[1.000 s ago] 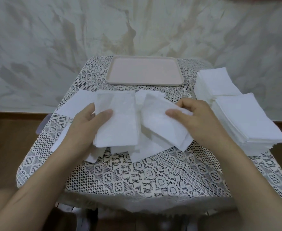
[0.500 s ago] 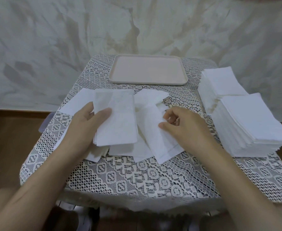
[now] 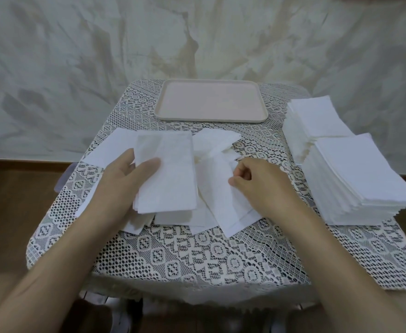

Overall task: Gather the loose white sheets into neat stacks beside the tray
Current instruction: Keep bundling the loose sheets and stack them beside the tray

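Note:
My left hand (image 3: 125, 179) holds a small bundle of white sheets (image 3: 170, 174), thumb on top, just above the table's middle. Loose white sheets (image 3: 223, 207) lie crumpled and overlapping to its right. On them rests my right hand (image 3: 259, 186), fingers curled and pinching at the edge of a loose sheet. An empty pink tray (image 3: 211, 102) sits at the table's far side. Two tall neat stacks of white sheets stand at the right: a near stack (image 3: 363, 179) and a far stack (image 3: 317, 116).
A small table with a white lace cloth (image 3: 197, 258) holds everything. More loose sheets (image 3: 110, 147) spread toward its left edge. Behind is a marbled wall, and brown floor lies on both sides.
My right hand lowered the sheet it held up and moved left and down onto the loose pile, its fingers curling in. My left hand kept its bundle still.

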`<action>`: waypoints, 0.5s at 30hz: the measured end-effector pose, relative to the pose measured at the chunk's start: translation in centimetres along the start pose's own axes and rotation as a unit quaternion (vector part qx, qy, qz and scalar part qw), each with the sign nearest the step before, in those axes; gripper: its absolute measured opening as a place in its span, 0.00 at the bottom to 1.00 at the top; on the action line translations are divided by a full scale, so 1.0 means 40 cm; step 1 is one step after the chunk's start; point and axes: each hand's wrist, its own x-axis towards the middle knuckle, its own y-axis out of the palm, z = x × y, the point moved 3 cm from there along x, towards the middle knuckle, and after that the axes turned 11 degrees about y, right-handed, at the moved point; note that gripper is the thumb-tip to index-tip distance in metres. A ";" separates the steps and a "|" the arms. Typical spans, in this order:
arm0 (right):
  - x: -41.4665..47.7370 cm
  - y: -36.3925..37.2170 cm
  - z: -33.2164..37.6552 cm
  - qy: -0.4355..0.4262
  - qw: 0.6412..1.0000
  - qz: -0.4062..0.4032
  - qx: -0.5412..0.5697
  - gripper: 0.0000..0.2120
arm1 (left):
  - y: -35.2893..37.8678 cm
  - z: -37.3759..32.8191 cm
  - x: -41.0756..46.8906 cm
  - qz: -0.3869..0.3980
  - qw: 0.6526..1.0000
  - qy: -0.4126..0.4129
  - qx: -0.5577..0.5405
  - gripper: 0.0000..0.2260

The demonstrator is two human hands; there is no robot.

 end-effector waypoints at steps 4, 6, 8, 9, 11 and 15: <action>-0.001 -0.027 -0.028 0.013 0.998 0.026 0.053 0.07 | 0.005 -0.004 -0.004 0.003 1.000 0.002 0.002 0.09; -0.002 -0.031 -0.037 0.021 0.996 0.035 0.075 0.08 | 0.007 -0.004 -0.004 0.002 1.000 0.002 0.007 0.09; -0.003 -0.031 -0.037 0.020 0.997 0.033 0.068 0.07 | 0.008 -0.002 -0.003 0.001 1.000 -0.002 0.005 0.09; -0.004 -0.030 -0.035 0.019 0.998 0.034 0.057 0.06 | 0.009 -0.001 -0.003 0.001 1.000 -0.005 0.002 0.09; -0.004 -0.031 -0.031 0.019 0.998 0.039 0.038 0.05 | 0.010 -0.001 -0.003 0.001 1.000 -0.007 0.002 0.09; -0.002 -0.041 -0.037 0.046 0.998 0.044 -0.016 0.01 | 0.012 -0.004 -0.003 0.003 1.000 -0.007 0.006 0.09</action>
